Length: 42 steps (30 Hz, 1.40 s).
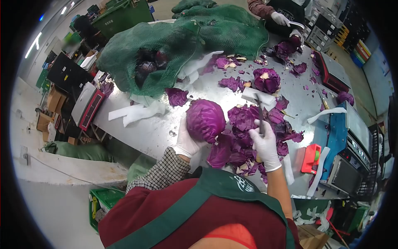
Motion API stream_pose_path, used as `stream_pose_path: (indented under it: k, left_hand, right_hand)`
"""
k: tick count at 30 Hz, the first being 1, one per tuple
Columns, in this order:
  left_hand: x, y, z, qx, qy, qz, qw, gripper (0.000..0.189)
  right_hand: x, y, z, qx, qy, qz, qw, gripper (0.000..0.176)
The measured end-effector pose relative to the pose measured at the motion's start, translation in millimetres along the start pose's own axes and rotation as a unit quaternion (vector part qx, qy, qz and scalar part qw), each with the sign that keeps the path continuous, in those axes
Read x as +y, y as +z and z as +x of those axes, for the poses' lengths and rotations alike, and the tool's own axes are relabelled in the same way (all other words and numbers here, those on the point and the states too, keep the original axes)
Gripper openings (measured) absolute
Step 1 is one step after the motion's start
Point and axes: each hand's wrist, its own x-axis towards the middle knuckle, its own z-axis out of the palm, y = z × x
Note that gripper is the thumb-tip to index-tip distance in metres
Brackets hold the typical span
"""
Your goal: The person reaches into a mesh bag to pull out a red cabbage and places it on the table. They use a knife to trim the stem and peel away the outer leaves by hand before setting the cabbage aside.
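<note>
My left hand (186, 139), in a white glove, holds a round red cabbage (205, 120) from its left side and below, fingers wrapped round it. In my right hand (265, 143), also gloved, is a knife (260, 114), its blade pointing away from me; the fingers are closed round the handle. Loose purple leaves (242, 118) lie in a heap between and beneath the hands. Behind the heap sits another, partly trimmed cabbage (266, 80). White foam strips (134, 113) lie left of the held cabbage.
Green mesh sacks (174, 45) holding cabbages cover the far side of the metal table (143, 139). A co-worker's gloved hands (281, 19) hold a knife at the back right. Scales (88, 106) stand at left and right, with a red tape dispenser (310, 158) near the right edge.
</note>
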Motion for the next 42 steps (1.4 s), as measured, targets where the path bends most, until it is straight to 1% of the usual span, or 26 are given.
stream_pose_path:
  k: [1, 2, 3, 5, 6, 9, 10, 13, 14, 16, 22, 25, 28, 29, 30, 31, 33, 34, 35, 36, 37, 38, 39, 40, 41, 42]
  left_hand:
    - [1, 2, 0, 0.021, 0.048, 0.055, 0.997, 0.079]
    - [-2, 14, -4, 0.011, 0.066, 0.098, 0.993, 0.08]
    - [-8, 19, -8, 0.026, 0.082, 0.119, 0.989, 0.078]
    - [-23, 25, -15, 0.055, 0.114, 0.161, 0.979, 0.075]
    - [-30, 32, -16, 0.05, 0.144, 0.157, 0.976, 0.072]
    - [-36, 35, -21, 0.017, 0.159, 0.159, 0.974, 0.069]
    - [-36, 38, -24, 0.009, 0.162, 0.165, 0.973, 0.068]
    - [-35, 38, -26, -0.001, 0.141, 0.174, 0.975, 0.07]
    - [-36, 38, -26, 0.007, 0.14, 0.171, 0.975, 0.07]
    - [-39, 39, -27, 0.021, 0.134, 0.166, 0.977, 0.068]
    - [-45, 32, -26, -0.003, 0.077, 0.109, 0.991, 0.064]
    - [-44, 33, -25, 0.02, 0.087, 0.135, 0.987, 0.064]
    - [-39, 30, -19, 0.036, 0.151, 0.229, 0.961, 0.068]
    - [-35, 28, -15, 0.029, 0.128, 0.18, 0.975, 0.07]
    - [-28, 25, -12, 0.022, 0.105, 0.131, 0.986, 0.072]
    - [-19, 20, -8, 0.015, 0.082, 0.081, 0.993, 0.074]
    - [3, 5, 3, 0.009, 0.127, 0.076, 0.989, 0.079]
    - [15, -1, -4, 0.032, 0.129, 0.098, 0.986, 0.079]
    - [28, -4, -15, 0.052, 0.132, 0.119, 0.983, 0.079]
    - [43, -13, -16, 0.081, 0.202, 0.191, 0.957, 0.073]
    - [59, -27, -16, 0.108, 0.273, 0.26, 0.92, 0.067]
    - [76, -40, -16, 0.146, 0.351, 0.408, 0.83, 0.07]
    - [92, -53, -17, 0.18, 0.418, 0.539, 0.709, 0.074]
    - [108, -67, -19, 0.241, 0.43, 0.631, 0.6, 0.076]
    - [121, -77, -20, 0.294, 0.432, 0.707, 0.476, 0.078]
    - [127, -81, -21, 0.319, 0.414, 0.724, 0.45, 0.08]
  right_hand:
    - [-3, 9, -6, -0.015, -0.041, -0.025, 0.999, 0.027]
    - [-13, 20, -13, -0.049, -0.091, -0.053, 0.993, 0.028]
    - [-21, 31, -20, -0.082, -0.138, -0.081, 0.984, 0.029]
    - [-22, 51, -25, -0.083, -0.24, -0.194, 0.948, 0.032]
    - [-24, 58, -27, -0.087, -0.223, -0.22, 0.946, 0.034]
    - [-22, 57, -32, -0.087, -0.21, -0.211, 0.951, 0.029]
    - [-21, 57, -34, -0.089, -0.194, -0.175, 0.961, 0.021]
    - [-14, 54, -38, -0.091, -0.1, -0.043, 0.99, 0.014]
    - [-15, 51, -38, -0.088, -0.111, -0.049, 0.989, 0.011]
    - [-11, 47, -41, -0.097, -0.093, -0.018, 0.991, 0.011]
    - [-12, 42, -50, -0.129, -0.048, 0.011, 0.99, 0.01]
    - [-10, 39, -51, -0.138, -0.026, 0.001, 0.99, 0.011]
    - [-9, 37, -57, -0.165, 0.0, 0.022, 0.986, 0.01]
    - [-11, 36, -61, -0.174, 0.008, 0.036, 0.984, 0.01]
    - [-17, 35, -67, -0.162, -0.017, -0.008, 0.987, 0.008]
    - [-19, 30, -69, -0.149, -0.007, 0.023, 0.989, 0.007]
    - [-19, 8, -68, -0.115, 0.012, 0.085, 0.99, 0.006]
    - [-24, -9, -61, -0.075, 0.059, 0.059, 0.994, 0.005]
    - [-4, -31, -45, -0.066, 0.041, 0.029, 0.997, 0.008]
    - [14, -48, -32, 0.009, 0.028, -0.093, 0.995, 0.016]
    - [39, -66, -23, 0.045, -0.028, -0.161, 0.985, 0.028]
    - [22, -70, -30, 0.041, 0.022, -0.127, 0.991, 0.031]
    - [5, -72, -36, 0.034, 0.072, -0.091, 0.993, 0.033]
    - [9, -70, -36, 0.034, 0.08, -0.041, 0.995, 0.033]
    - [16, -67, -34, 0.035, 0.086, 0.009, 0.996, 0.033]
    - [22, -64, -31, 0.035, 0.092, 0.057, 0.994, 0.032]
